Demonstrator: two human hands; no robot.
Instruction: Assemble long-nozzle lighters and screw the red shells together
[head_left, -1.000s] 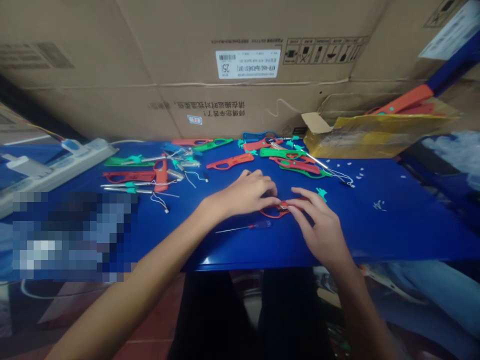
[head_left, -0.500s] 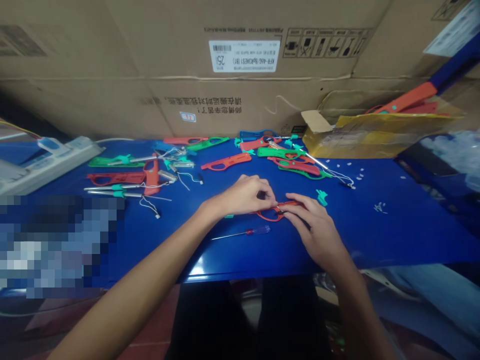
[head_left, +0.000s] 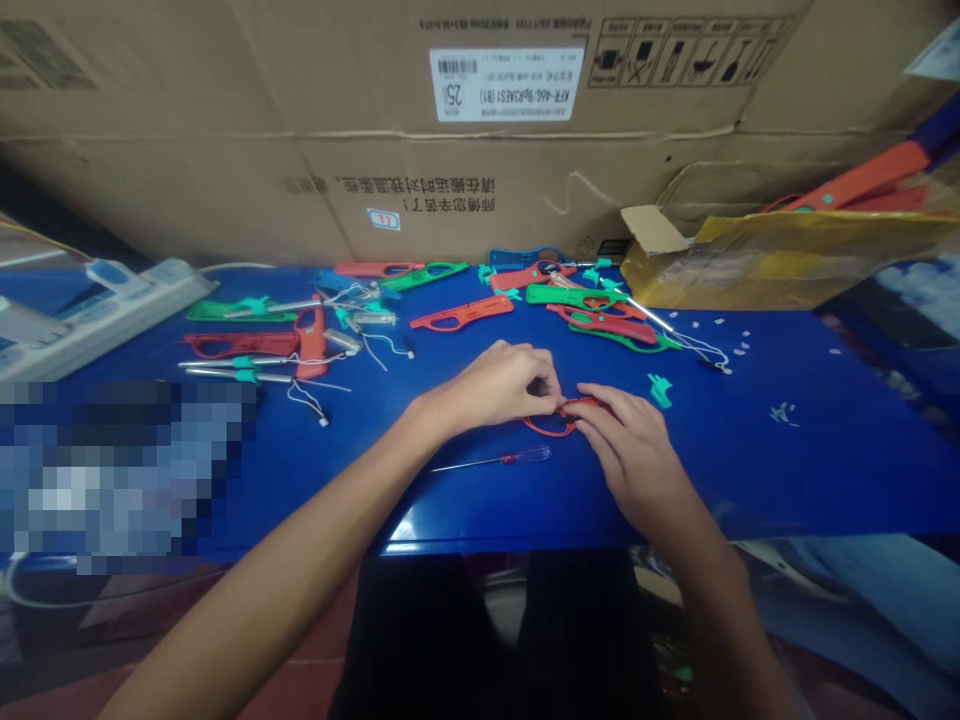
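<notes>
An orange-red lighter casing (head_left: 551,434) lies low over the blue table between my two hands, its looped handle end showing. My right hand (head_left: 634,445) grips the casing from the right, thumb and fingers closed on it. From the left, my left hand (head_left: 510,385) pinches thumb and forefinger together at the casing's middle; whatever is between those tips is too small to make out. Just below lies a screwdriver (head_left: 525,456) with a clear purple-red handle, its shaft pointing left. A small turquoise plastic part (head_left: 659,390) rests to the right of my right hand.
Red and green lighter casings (head_left: 461,313) and metal lighter tubes with wires (head_left: 232,364) lie along the back and left. A power strip (head_left: 161,295) stands far left. At back right is an open carton (head_left: 720,265) holding orange lighters. Small white bits (head_left: 784,412) are scattered right.
The head view has shifted slightly, so the table items appear a little further right and higher. Both hands stay at the casing, with the left fingertips still pinched over it.
</notes>
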